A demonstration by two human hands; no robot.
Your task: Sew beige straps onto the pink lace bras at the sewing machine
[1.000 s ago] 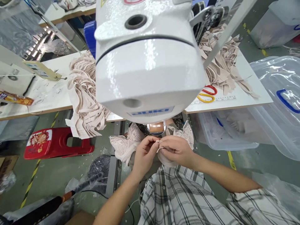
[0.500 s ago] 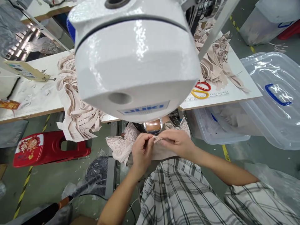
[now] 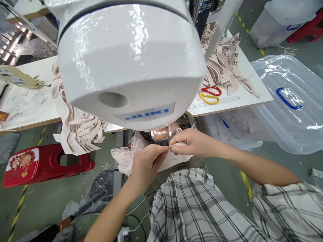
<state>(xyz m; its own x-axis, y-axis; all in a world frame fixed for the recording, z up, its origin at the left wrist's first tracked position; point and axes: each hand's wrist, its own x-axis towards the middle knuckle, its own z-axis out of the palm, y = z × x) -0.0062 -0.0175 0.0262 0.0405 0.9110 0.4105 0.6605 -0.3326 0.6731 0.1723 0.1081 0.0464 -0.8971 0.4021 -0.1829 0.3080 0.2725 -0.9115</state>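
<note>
A pale beige lace bra (image 3: 122, 158) lies across my lap below the sewing machine head (image 3: 131, 67). My left hand (image 3: 148, 163) is closed, its thumb and forefinger pinching a small bit of the bra's fabric. Close against those fingertips is my right hand (image 3: 190, 143), closed round a small white-handled tool (image 3: 179, 144). A thin, metallic-looking tip points from it toward the left fingertips; its exact kind is unclear. Part of the bra is hidden behind both hands.
Beige strips (image 3: 83, 132) hang over the left table edge. More strips (image 3: 223, 69) and red-and-yellow-handled scissors (image 3: 210, 95) lie on the right table. A clear plastic box (image 3: 287, 124) stands to the right, a red stool (image 3: 47, 164) on the left floor.
The white-handled tool now shows in my right hand, where fabric was pinched before. My left hand has turned and moved slightly left and down. The whole view has shifted.
</note>
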